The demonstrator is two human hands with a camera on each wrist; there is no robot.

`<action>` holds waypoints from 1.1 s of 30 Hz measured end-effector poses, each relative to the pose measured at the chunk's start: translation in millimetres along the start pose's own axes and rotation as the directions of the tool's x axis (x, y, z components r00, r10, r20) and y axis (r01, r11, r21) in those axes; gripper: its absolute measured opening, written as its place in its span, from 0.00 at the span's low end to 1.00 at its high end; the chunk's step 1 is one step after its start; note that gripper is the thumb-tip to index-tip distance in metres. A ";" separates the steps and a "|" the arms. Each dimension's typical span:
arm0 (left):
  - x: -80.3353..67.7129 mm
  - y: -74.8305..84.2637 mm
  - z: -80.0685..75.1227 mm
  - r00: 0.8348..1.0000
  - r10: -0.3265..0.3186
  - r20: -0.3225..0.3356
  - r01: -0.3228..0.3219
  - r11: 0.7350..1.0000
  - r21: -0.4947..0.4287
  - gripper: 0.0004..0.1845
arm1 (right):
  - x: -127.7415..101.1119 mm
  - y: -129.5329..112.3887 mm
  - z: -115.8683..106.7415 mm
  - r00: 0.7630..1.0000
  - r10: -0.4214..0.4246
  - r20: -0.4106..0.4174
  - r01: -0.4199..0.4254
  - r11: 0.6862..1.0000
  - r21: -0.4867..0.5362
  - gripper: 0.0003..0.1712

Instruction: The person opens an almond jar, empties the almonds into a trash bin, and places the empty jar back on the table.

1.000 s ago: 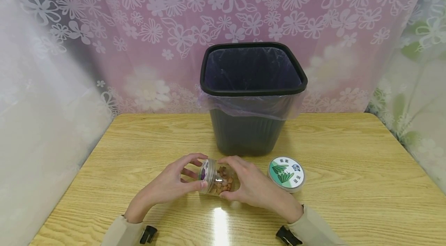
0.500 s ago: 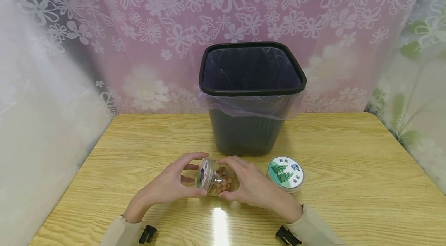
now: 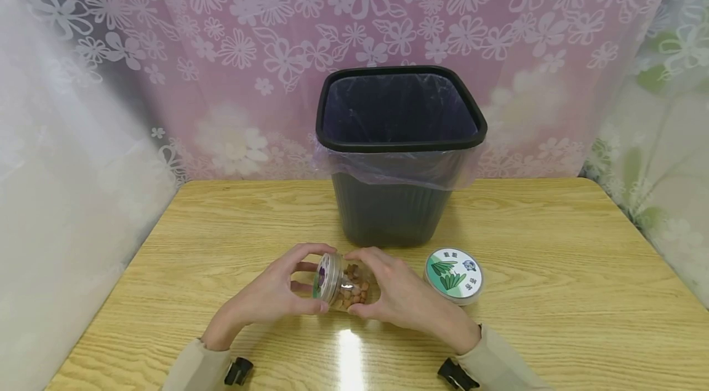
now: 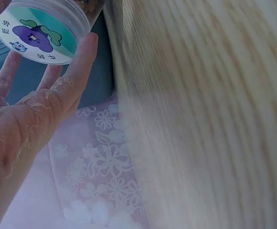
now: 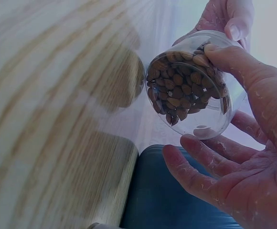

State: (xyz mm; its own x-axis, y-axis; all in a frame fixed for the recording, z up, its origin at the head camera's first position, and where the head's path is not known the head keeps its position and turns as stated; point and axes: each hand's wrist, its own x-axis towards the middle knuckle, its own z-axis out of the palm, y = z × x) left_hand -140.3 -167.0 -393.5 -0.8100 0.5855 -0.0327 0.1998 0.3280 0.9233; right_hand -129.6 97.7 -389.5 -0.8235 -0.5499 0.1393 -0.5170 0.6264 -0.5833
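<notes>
Left hand [image 3: 274, 292], as I watch through my head camera, curves part-open around the lid [image 4: 36, 36] of a clear plastic jar [image 3: 354, 287], thumb and fingertips at its rim. My right hand [image 3: 403, 292] grips the jar's body between thumb and fingers. I have that jar tipped on its side, lid leftward, with brown nuts [image 5: 181, 88] inside; I can't tell whether it touches the tabletop [image 3: 554, 255]. Behind stands a lined waste bin [image 3: 396, 209]; a green-and-white-topped container [image 3: 454, 276] sits just beside my right hand.
</notes>
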 end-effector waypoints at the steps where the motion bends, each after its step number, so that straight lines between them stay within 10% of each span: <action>1: 0.2 0.3 0.0 1.000 -0.013 0.001 0.013 1.000 -0.014 0.42 | 0.1 -0.1 0.0 1.000 0.000 0.000 0.000 1.000 0.001 0.43; 33: -5.6 0.3 -6.2 0.997 -0.076 -0.024 0.076 0.997 -0.021 0.42 | -0.2 -1.7 0.4 1.000 -0.002 -0.013 0.002 1.000 0.003 0.44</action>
State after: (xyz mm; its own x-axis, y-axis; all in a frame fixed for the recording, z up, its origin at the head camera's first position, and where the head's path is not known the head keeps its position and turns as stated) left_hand -139.2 -174.8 -390.7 -0.8360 0.5407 -0.0937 0.1265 0.3561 0.9258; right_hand -128.5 96.5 -388.9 -0.8257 -0.5436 0.1508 -0.5177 0.6240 -0.5853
